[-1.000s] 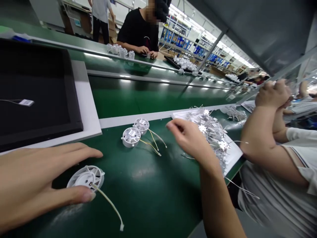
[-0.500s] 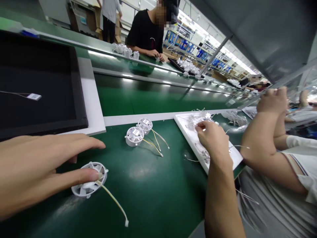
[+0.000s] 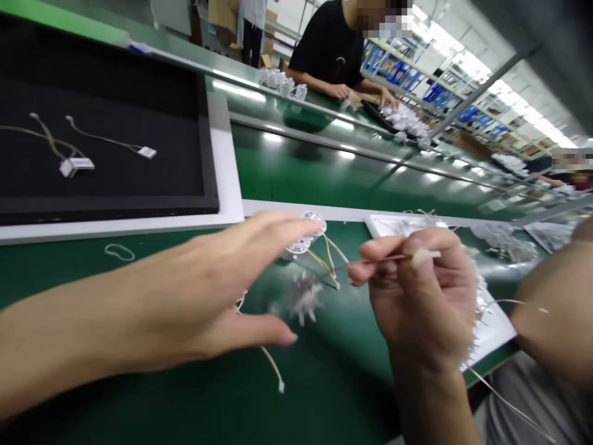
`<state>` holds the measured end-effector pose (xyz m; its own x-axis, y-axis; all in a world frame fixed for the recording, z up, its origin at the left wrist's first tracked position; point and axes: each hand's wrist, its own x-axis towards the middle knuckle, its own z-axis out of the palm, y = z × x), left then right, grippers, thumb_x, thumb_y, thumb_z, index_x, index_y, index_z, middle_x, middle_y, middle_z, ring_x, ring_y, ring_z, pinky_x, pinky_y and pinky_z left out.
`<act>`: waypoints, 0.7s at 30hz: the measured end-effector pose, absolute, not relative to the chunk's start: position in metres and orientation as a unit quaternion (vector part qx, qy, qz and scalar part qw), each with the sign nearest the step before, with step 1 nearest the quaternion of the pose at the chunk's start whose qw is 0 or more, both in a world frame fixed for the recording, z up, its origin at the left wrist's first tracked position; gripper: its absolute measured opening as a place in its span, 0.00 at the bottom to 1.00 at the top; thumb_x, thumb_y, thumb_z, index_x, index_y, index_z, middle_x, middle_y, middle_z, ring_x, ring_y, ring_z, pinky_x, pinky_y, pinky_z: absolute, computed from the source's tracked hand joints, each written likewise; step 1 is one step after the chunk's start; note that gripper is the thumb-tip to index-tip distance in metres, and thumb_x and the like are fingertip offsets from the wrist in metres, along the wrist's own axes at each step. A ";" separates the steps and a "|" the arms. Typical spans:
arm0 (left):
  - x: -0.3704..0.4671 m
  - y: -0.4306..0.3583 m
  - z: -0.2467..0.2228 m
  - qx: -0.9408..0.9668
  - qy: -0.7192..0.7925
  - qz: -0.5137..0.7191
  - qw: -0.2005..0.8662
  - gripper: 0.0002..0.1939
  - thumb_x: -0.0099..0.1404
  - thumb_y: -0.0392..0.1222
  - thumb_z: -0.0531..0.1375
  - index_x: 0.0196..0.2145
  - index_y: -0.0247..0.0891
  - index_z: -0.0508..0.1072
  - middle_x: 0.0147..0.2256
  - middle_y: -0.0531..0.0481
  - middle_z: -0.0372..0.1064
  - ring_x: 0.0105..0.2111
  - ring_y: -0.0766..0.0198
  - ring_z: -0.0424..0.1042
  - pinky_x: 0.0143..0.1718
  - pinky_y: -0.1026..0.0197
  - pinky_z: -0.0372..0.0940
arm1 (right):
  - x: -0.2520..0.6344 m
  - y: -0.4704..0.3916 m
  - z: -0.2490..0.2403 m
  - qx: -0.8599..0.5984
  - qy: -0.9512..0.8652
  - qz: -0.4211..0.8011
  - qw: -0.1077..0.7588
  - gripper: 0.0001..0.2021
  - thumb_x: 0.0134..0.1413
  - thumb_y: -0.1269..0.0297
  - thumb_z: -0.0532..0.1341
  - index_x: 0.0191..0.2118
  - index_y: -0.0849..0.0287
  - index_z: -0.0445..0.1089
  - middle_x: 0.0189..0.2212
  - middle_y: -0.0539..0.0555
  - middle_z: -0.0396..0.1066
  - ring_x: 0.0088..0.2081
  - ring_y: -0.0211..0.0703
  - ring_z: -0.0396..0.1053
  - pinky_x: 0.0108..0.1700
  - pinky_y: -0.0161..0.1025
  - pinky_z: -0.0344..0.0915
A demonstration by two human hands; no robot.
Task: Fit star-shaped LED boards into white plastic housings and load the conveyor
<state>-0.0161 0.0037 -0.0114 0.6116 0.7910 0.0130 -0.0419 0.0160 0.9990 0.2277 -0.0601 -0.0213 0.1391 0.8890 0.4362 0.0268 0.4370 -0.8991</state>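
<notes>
My right hand (image 3: 426, 290) pinches a thin cable (image 3: 389, 258) between thumb and fingers, its white connector sticking out past the thumb. From the cable's other end hangs a blurred, spiky grey-white part (image 3: 306, 298), above the green table. My left hand (image 3: 250, 284) reaches in beside that part, thumb and fingers spread, holding nothing. Mostly hidden under it is a round white fan housing (image 3: 239, 301), whose yellowish lead (image 3: 272, 369) lies on the table. Two more white fan units (image 3: 317, 222) with leads stand behind my left fingertips, partly covered.
A black tray (image 3: 210, 154) holding several labelled wired pieces (image 3: 147, 152) is at left, near a rubber band (image 3: 119, 252). A white tray (image 3: 503, 334) of parts lies behind my right hand. A neighbour's arm (image 3: 556, 296) is at right; another person works across the bench.
My right hand has come back from the white tray with the cable and its hanging part. My left hand has lifted off the fan housing and opened. The view has swung left.
</notes>
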 end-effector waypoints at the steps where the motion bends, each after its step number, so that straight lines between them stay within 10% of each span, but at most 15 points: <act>1: -0.012 -0.001 -0.011 0.681 0.293 0.277 0.611 0.38 0.51 0.35 0.83 0.58 0.55 0.82 0.62 0.52 0.73 0.50 0.55 0.79 0.28 0.73 0.68 | 0.221 -0.064 -0.020 -0.397 -0.563 0.376 0.620 0.07 0.73 0.57 0.68 0.41 0.49 0.71 0.39 0.45 0.86 0.33 0.41 0.85 0.35 0.36 0.81; 4: -0.005 -0.009 -0.013 0.747 0.283 0.195 0.569 0.30 0.57 0.42 0.81 0.56 0.54 0.82 0.48 0.51 0.78 0.27 0.65 0.75 0.24 0.69 0.66 | 0.213 -0.067 -0.018 -0.401 -0.559 0.410 0.599 0.11 0.72 0.54 0.68 0.38 0.50 0.69 0.42 0.48 0.86 0.36 0.48 0.86 0.38 0.43 0.85; 15: -0.012 -0.006 -0.017 0.642 0.286 0.153 0.695 0.44 0.67 0.48 0.74 0.73 0.63 0.57 0.34 0.58 0.69 0.32 0.65 0.71 0.33 0.68 0.68 | 0.211 -0.055 -0.027 -0.376 -0.505 0.372 0.682 0.06 0.65 0.65 0.72 0.37 0.51 0.76 0.41 0.48 0.86 0.38 0.47 0.87 0.42 0.43 0.85; 21: -0.014 0.003 -0.007 0.589 0.273 0.157 0.744 0.26 0.77 0.53 0.66 0.68 0.55 0.66 0.38 0.56 0.77 0.31 0.71 0.76 0.38 0.73 0.72 | 0.221 -0.046 -0.033 -0.431 -0.490 0.307 0.693 0.08 0.65 0.68 0.70 0.33 0.54 0.75 0.37 0.47 0.85 0.29 0.38 0.82 0.40 0.37 0.79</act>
